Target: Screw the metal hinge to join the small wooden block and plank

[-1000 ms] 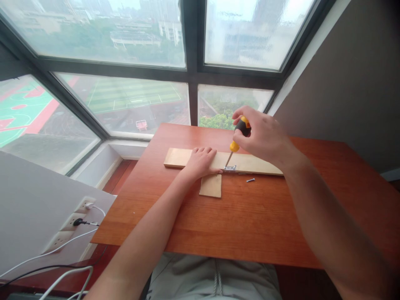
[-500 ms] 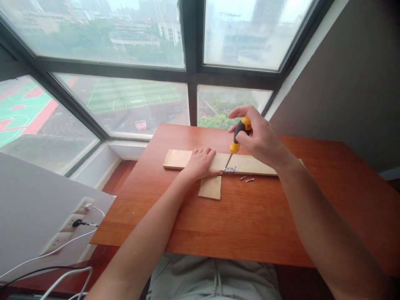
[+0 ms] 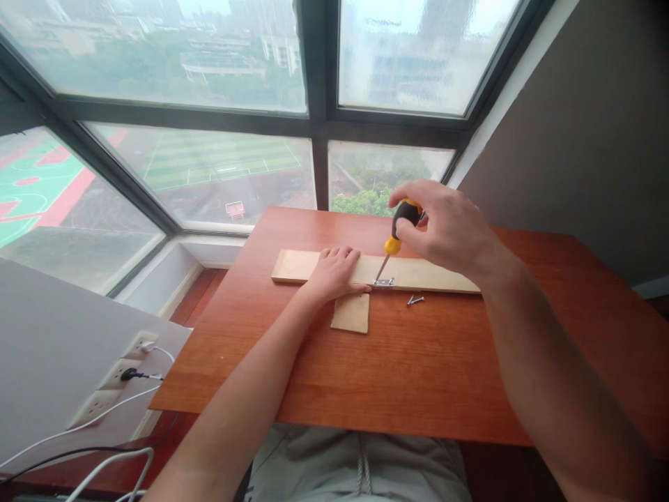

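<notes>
A long pale wooden board (image 3: 428, 274) lies across the far part of the red-brown table (image 3: 397, 362). A small square wood piece (image 3: 351, 313) butts against its near edge, with a small metal hinge (image 3: 384, 282) at the joint. My left hand (image 3: 334, 273) lies flat on the board, fingers stretched out, pressing it down beside the hinge. My right hand (image 3: 444, 226) is closed round the black and yellow handle of a screwdriver (image 3: 398, 226), whose tip stands on the hinge.
Two loose screws (image 3: 415, 300) lie on the table just right of the hinge. A large window sits behind the table and a grey wall to the right. A wall socket strip (image 3: 122, 373) with plugged cables is at lower left.
My right hand has turned round the screwdriver handle, its wrist rolling while the tip stays on the hinge. The left hand has stayed flat on the board.
</notes>
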The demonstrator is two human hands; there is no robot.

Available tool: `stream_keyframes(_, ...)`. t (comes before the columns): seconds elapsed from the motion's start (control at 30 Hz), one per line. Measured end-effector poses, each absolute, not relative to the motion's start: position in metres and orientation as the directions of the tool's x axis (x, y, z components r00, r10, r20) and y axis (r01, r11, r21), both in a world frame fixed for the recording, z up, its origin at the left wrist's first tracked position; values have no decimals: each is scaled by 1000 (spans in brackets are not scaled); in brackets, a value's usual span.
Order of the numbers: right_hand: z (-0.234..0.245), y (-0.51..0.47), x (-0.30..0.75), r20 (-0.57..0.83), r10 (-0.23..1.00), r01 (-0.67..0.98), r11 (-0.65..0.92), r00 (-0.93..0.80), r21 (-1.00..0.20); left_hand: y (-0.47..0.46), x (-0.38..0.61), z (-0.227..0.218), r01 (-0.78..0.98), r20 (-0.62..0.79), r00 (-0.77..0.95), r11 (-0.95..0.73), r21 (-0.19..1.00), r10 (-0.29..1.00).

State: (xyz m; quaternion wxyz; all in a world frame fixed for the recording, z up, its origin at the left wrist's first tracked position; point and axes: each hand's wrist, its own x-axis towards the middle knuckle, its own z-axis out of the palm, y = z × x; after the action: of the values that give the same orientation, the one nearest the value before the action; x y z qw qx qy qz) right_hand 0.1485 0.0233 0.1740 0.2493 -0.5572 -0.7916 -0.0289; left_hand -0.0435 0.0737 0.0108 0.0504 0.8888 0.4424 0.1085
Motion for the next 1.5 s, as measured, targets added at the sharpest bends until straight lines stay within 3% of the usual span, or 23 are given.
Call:
stream_keyframes(0.17,175,26,144,468,871,962,239,-153,-131,73,-44,11,780,137,579,-595,196,804)
stream_keyframes(0.4,181,29,150,340,870,851,454,-358,-263,73,-43,12,779,135,584,-599,184,801)
stream_keyframes(0.63,178,30,147,427,884,953,270,-189,-136,73,-43,12,780,153,581,-600,179,800)
stream_keyframes(0.87,186,26,152,325,889,898,396,-322,-192,73,-42,12,780,144,581,-599,180,801)
stream_keyframes(1.07,179,28,145,433,888,967,226,-155,-116,73,-43,12,780,141,581,-597,188,802)
stream_keyframes(1.3,179,26,148,387,897,928,310,-214,-206,73,-43,11,778,147,584,-602,180,799)
stream_keyframes(1.5,174,27,147,444,889,975,184,-110,-126,73,-43,11,777,140,585,-601,185,799)
